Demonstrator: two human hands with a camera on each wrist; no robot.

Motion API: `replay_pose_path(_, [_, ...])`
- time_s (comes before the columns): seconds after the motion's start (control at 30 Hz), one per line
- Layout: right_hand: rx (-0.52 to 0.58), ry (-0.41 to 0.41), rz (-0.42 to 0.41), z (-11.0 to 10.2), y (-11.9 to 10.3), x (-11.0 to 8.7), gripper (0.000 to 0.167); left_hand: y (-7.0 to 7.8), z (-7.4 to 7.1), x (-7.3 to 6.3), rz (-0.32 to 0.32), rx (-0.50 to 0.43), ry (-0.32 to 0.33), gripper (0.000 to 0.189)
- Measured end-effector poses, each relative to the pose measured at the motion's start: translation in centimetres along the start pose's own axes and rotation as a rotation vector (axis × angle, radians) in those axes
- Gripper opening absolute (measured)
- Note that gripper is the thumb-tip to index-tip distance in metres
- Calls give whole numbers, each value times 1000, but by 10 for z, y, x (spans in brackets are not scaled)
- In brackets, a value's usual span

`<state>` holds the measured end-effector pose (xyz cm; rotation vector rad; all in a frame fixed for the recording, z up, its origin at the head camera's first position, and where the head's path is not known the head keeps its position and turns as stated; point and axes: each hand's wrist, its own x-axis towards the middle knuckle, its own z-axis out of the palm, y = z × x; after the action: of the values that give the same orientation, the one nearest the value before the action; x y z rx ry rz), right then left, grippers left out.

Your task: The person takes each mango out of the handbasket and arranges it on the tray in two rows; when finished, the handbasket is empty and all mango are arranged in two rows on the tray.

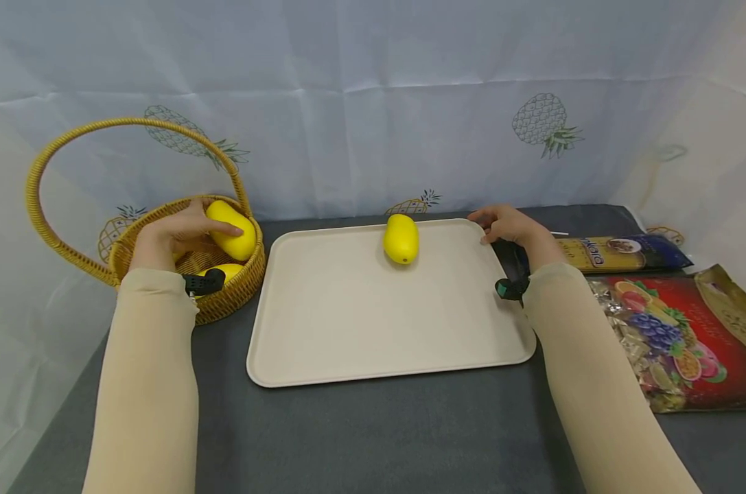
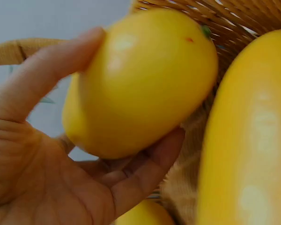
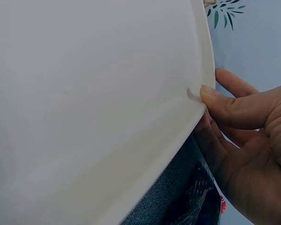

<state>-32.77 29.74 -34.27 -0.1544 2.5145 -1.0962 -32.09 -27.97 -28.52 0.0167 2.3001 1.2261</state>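
Observation:
My left hand grips a smooth yellow mango inside the handled wicker basket. In the left wrist view, the thumb lies along one side of that mango and the fingers curl beneath it. More yellow mangoes, one large mango among them, lie close by in the basket. Another mango rests near the far edge of the cream tray. At the tray's far right corner, my right hand pinches the rim, thumb on top and fingers underneath.
Right of the tray lie a yellow and dark-blue packet and a red bag with fruit pictures. The basket's tall handle arches over its left side. A pale pineapple-print curtain hangs behind the dark grey tabletop.

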Motion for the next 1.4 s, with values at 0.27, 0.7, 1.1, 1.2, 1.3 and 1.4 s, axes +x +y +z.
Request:
replay_pose_path(0.27, [-3,8,-7,-2,-2,0,65,22,-8,-14,118,-6,-70,97])
replay_pose_path(0.7, [11,5,-14,-2,-1,1,64,56,22,-24,304,-1,-223,83])
replay_pose_path(1.1, [10,16,-5,1,-2,1,65,74,57,-1,343,-94,-229,82])
replay_pose_path(1.2, [8,13,-7,1,0,1,66,77,65,4,337,-121,-206,84])
replay_pose_path(1.3, [12,12,-7,0,2,2,66,79,75,11,333,-149,-179,84])
replay_pose_path(1.4, [6,20,-6,0,3,2,66,82,86,17,333,-180,-156,85])
